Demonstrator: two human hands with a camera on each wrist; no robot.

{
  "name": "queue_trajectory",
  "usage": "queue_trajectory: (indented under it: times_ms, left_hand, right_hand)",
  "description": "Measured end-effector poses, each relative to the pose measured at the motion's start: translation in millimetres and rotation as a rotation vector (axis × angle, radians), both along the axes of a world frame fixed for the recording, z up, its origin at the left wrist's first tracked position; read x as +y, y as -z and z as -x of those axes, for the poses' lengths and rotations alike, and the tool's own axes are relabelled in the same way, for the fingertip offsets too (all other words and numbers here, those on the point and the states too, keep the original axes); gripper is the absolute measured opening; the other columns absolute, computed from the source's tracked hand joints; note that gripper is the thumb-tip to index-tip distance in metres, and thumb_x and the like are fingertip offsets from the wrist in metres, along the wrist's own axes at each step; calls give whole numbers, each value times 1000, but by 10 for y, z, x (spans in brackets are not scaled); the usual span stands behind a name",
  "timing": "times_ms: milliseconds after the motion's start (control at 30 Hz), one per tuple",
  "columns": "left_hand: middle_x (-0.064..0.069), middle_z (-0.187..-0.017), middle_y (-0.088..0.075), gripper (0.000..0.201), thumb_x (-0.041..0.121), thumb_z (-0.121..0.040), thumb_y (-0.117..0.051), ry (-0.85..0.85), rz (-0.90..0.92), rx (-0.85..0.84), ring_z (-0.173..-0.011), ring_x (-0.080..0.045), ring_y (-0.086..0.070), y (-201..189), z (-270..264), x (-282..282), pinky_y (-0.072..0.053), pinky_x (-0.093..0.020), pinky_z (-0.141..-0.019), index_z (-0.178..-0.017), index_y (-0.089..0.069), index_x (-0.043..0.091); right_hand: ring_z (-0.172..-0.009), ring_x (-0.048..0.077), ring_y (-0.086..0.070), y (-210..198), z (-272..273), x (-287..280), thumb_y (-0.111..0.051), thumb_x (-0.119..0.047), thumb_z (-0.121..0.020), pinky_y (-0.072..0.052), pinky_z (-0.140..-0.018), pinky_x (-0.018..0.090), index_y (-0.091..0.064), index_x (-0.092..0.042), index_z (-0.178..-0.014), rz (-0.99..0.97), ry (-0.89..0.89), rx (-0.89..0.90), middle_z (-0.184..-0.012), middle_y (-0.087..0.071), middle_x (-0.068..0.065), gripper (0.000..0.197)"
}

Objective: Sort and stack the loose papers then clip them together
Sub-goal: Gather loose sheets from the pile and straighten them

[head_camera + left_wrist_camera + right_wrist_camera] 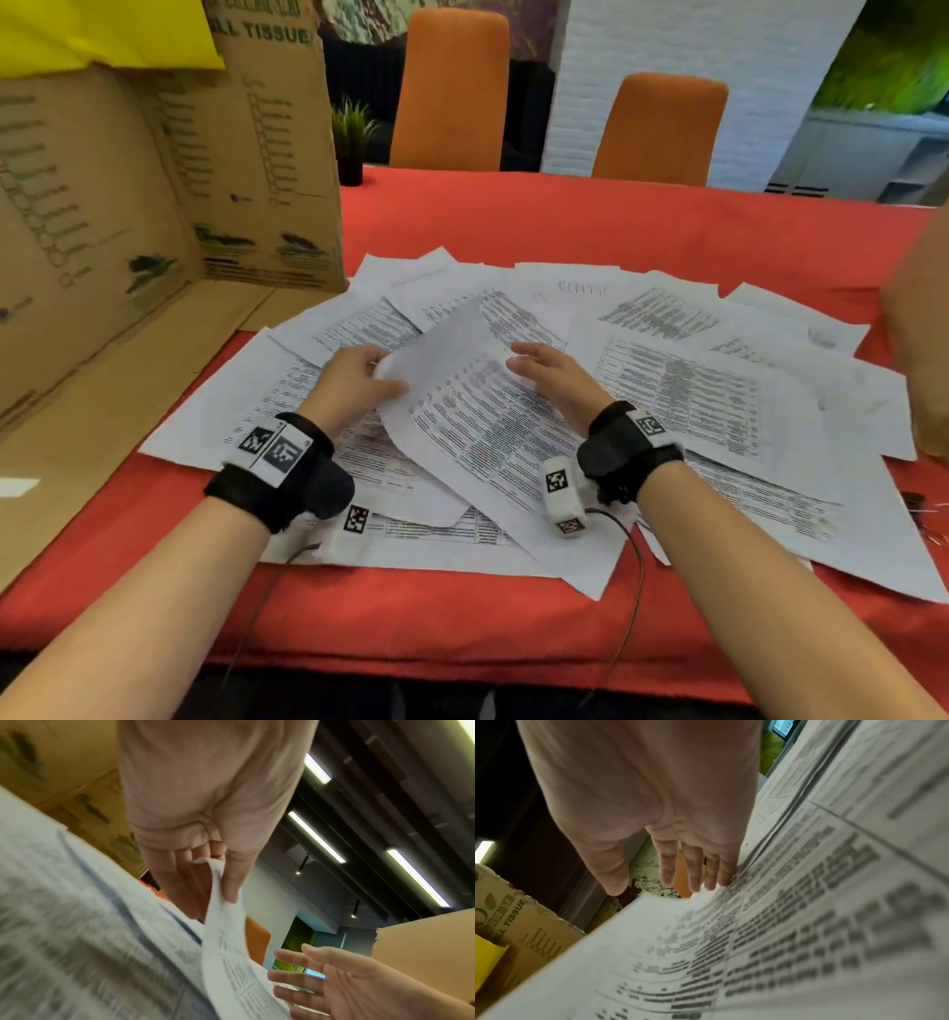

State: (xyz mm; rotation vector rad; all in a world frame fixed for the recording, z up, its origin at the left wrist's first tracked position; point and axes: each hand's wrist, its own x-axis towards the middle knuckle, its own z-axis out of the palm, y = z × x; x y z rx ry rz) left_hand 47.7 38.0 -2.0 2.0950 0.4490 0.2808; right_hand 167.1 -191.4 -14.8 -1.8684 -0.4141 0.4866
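Observation:
Several printed sheets (678,390) lie fanned out and overlapping on the red tablecloth (565,221). My left hand (354,383) pinches the left edge of the top sheet (472,406) between thumb and fingers and lifts that edge so the page curls up. The left wrist view shows the pinched sheet (223,933) under my thumb (231,888). My right hand (544,370) is open, fingers straight, hovering just over the same sheet's right part. In the right wrist view its fingertips (695,882) sit close to the printed page (782,923). No clip is clearly visible.
An open cardboard box (154,205) with a flap lying on the table stands at the left. Another brown cardboard piece (919,349) is at the right edge. Two orange chairs (452,87) and a small potted plant (352,139) stand beyond the far table edge.

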Motion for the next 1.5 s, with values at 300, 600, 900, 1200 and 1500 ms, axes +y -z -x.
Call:
queue_trajectory:
  times_ms: [300, 600, 900, 1200, 1500]
  left_hand:
    - [2, -104, -61, 18, 8, -94, -55, -56, 438, -419, -85, -14, -63, -470, -70, 270, -55, -29, -72, -105, -52, 21]
    - [-17, -145, -44, 92, 46, -57, -67, -724, 631, -106, -131, -39, -44, 275, 210, 768, -40, -50, -104, -138, -43, 9]
    - [-16, -157, -5, 95, 26, -80, -65, -1123, 561, -62, -144, -34, -15, 286, 670, 889, -21, -39, -115, -150, -3, 10]
    - [-19, -118, -64, 64, 5, -76, -66, -729, 892, -299, -87, -24, -69, 206, 640, 576, -58, -36, -60, -134, -39, 6]
    - [-10, -107, -65, 24, -4, -93, -50, -189, 552, -80, -80, -20, -69, -256, 493, 342, -59, -36, -70, -109, -59, 11]
  right_hand:
    - [-98, 27, -66, -78, -174, -54, -70, -23, -87, -53, -84, 35, -54, -6, -130, 101, 33, -64, -114, -67, 15, 49]
    - [-110, 38, -63, 243, -398, 117, -56, -15, -92, -50, -98, 52, -56, 3, -127, 1, 240, 236, -118, -65, 20, 39]
    - [-66, 19, -53, 146, -211, 51, -38, -6, -103, -45, -52, 29, -52, 3, -106, -230, 382, 512, -81, -57, 9, 16]
    - [-69, 23, -70, 175, -147, -3, -34, -6, -103, -57, -57, 33, -53, -2, -100, -396, 386, 541, -97, -63, 13, 20]
    - [-38, 12, -61, -10, -32, -103, -31, -9, -105, -47, -37, 20, -46, -6, -87, -515, 281, 519, -46, -62, 3, 24]
